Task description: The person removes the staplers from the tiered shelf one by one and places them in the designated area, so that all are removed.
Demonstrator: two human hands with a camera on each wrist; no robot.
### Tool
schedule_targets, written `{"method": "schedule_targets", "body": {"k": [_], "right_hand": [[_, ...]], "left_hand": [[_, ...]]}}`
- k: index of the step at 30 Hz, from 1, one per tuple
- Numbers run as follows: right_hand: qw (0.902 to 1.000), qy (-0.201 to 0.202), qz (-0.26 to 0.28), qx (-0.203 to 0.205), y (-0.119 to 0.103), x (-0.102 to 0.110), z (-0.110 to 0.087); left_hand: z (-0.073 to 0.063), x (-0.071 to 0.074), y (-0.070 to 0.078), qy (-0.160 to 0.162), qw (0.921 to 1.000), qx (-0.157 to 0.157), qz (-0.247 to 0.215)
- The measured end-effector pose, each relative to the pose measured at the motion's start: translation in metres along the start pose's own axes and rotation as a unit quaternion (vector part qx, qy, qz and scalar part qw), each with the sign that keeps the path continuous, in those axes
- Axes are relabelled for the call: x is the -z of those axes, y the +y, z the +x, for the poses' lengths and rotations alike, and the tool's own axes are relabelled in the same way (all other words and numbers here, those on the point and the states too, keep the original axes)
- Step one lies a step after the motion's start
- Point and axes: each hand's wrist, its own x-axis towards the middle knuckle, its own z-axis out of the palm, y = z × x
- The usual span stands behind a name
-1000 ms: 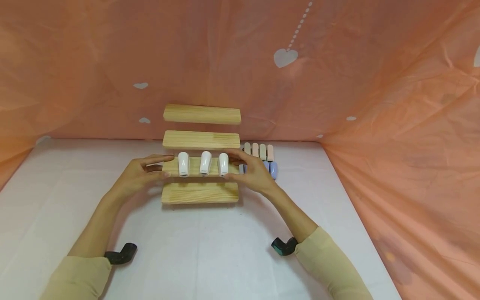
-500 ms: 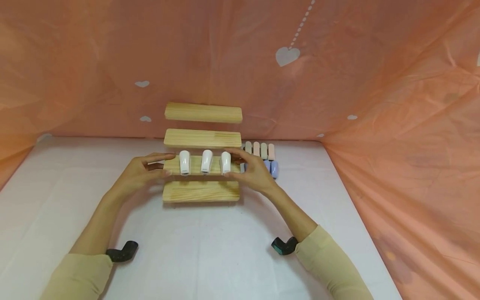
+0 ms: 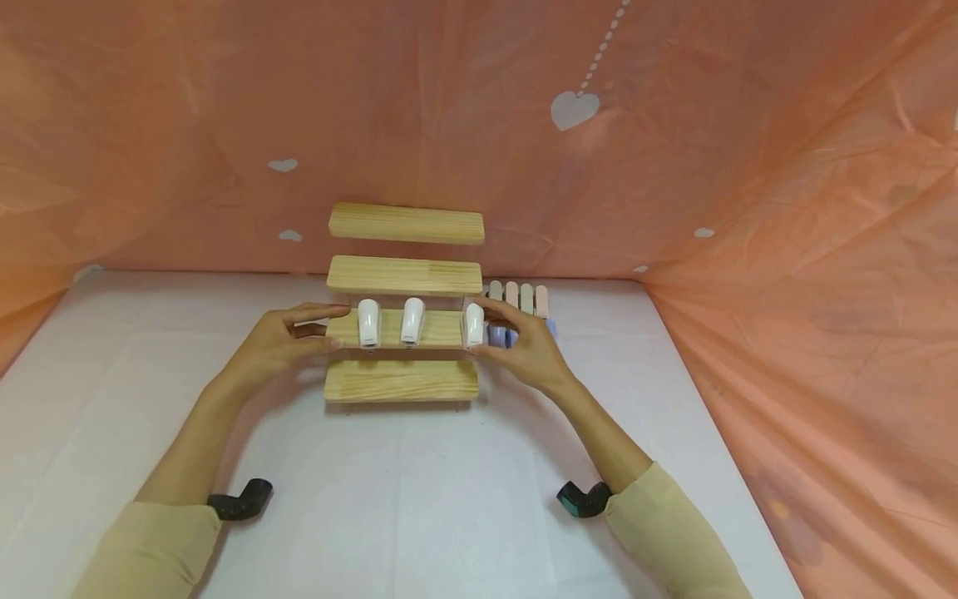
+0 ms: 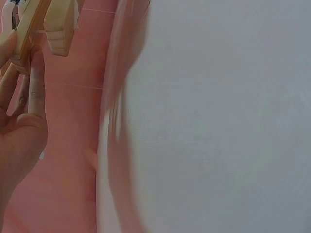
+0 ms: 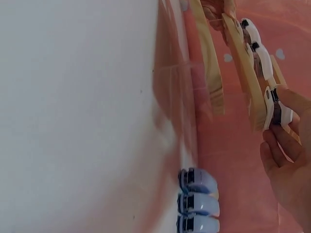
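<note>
A stepped wooden rack stands at the back of the table, with several pale boards one above another. On its second-lowest board [image 3: 441,329] are a left white stapler [image 3: 369,323], a middle white stapler [image 3: 412,321] and a right white stapler [image 3: 473,325], all small. My left hand [image 3: 269,345] grips the left end of that board between thumb and fingers. With thumb and fingertips, my right hand [image 3: 527,345] holds the right stapler at the board's right end. In the right wrist view, this stapler [image 5: 286,114] sits between the thumb and the fingers [image 5: 277,145].
Behind my right hand stand several small staplers in grey-green and pink [image 3: 511,294], with blue staplers [image 5: 199,204] in front of them, partly hidden. The lowest board [image 3: 402,381] and the upper boards carry nothing. An orange-pink curtain [image 3: 674,150] hangs behind the white table [image 3: 419,491].
My right hand has slid the right stapler rightward along the board, widening its gap from the middle one. My left hand stays at the board's left end.
</note>
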Motion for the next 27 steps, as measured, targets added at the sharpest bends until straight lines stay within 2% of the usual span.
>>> {"method": "schedule_targets", "body": {"k": [9, 12, 15, 22, 27], "right_hand": [[0.9998, 0.020, -0.006, -0.002, 0.008, 0.014, -0.011], [0.9997, 0.019, -0.006, -0.011, 0.005, 0.017, -0.015], [0.9993, 0.019, -0.005, -0.030, 0.009, 0.019, -0.020], [0.9957, 0.009, -0.001, -0.092, 0.028, 0.017, -0.036], [0.9950, -0.003, -0.004, -0.100, 0.037, 0.014, -0.043]], "left_hand": [[0.001, 0.001, 0.001, 0.000, 1.0000, 0.000, 0.000], [0.001, 0.001, 0.001, 0.002, 1.0000, -0.003, -0.004], [0.001, 0.001, 0.000, 0.003, 0.9999, -0.011, -0.013], [0.000, 0.000, -0.002, 0.002, 1.0000, 0.000, -0.006], [0.001, -0.002, -0.004, 0.004, 0.9997, -0.016, -0.017]]}}
